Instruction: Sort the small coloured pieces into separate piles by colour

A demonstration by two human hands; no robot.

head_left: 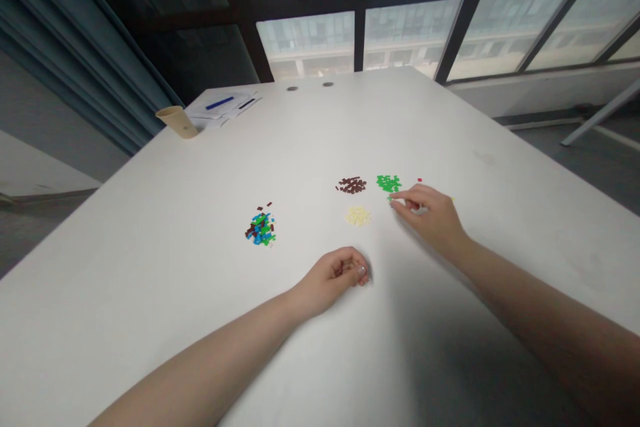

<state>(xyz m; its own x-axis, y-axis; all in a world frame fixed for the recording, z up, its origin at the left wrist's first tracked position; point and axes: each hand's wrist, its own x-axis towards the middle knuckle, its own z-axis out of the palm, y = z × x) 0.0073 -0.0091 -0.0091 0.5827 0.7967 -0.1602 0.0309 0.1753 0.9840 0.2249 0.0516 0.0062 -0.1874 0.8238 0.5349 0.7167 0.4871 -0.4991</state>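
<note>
Small flat plastic pieces lie in piles on a white table (pixel 320 133). My right hand (pixel 430 217) pinches a tiny green piece (pixel 390 198) between thumb and forefinger, just in front of the green pile (pixel 389 183). To the left of that are a brown pile (pixel 352 185) and, nearer me, a pale yellow pile (pixel 358 216). A mixed pile (pixel 260 229) of blue, green and brown pieces sits farther left. Near the pale yellow pile, my left hand (pixel 343 273) rests with curled fingers and thumb against them; whatever may be inside is hidden.
A single red piece (pixel 419 179) lies beyond my right hand, and a bit of yellow (pixel 453 199) shows beside it. At the back left stand a tan paper cup (pixel 181 123) and papers (pixel 207 115) with a blue pen (pixel 220 103). Windows line the far side.
</note>
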